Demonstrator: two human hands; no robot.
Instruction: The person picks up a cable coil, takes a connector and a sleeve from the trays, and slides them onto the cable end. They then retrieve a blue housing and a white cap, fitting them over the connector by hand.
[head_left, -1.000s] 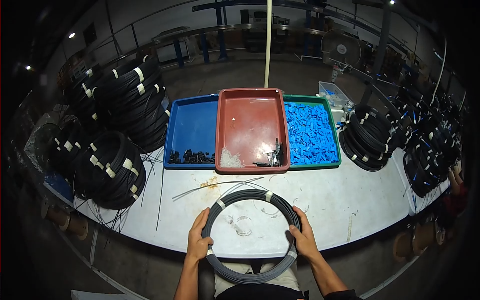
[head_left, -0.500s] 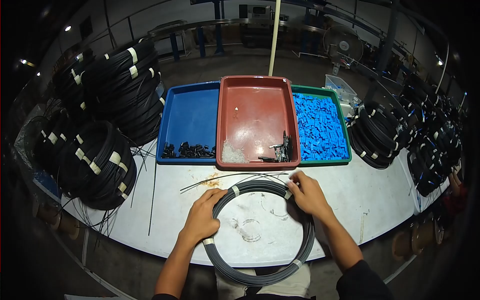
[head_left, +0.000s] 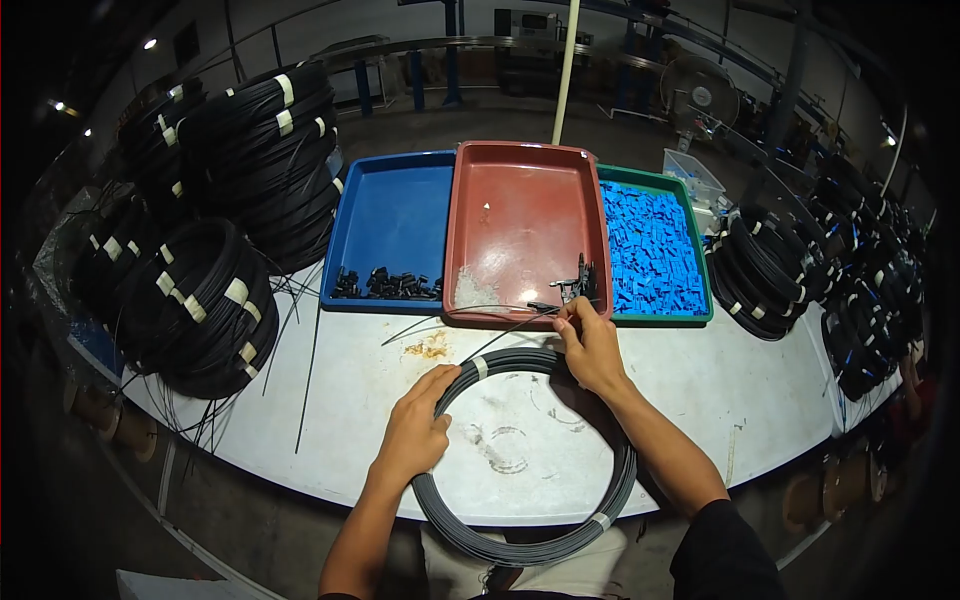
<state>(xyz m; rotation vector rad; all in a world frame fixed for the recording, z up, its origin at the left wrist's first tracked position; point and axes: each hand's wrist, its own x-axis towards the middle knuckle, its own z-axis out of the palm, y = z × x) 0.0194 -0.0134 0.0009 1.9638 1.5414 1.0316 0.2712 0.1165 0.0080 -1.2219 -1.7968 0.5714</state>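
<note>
A coil of thin black cable (head_left: 510, 551), bound with pale tape bands, rests at the table's front edge and reaches past it. My left hand (head_left: 415, 425) is closed around the coil's upper left side. My right hand (head_left: 592, 352) is raised past the coil's far right side, thumb and fingers pinched on a loose cable end (head_left: 510, 333) at the front rim of the red tray (head_left: 530, 220). A second loose end (head_left: 410, 328) curves off to the left. Dark slim parts (head_left: 580, 277) and a heap of clear bits (head_left: 476, 290) lie in the red tray.
A blue tray (head_left: 390, 205) holds small black pieces; a green tray (head_left: 708, 300) holds many blue pieces. Stacks of cable coils stand at the left (head_left: 200, 310) and right (head_left: 755, 270). Loose cable ends trail over the white table (head_left: 340, 400) on the left.
My right hand has moved away from the coil's taped upper right side to the red tray's front rim, lifting a cable end. My left hand keeps its hold on the coil.
</note>
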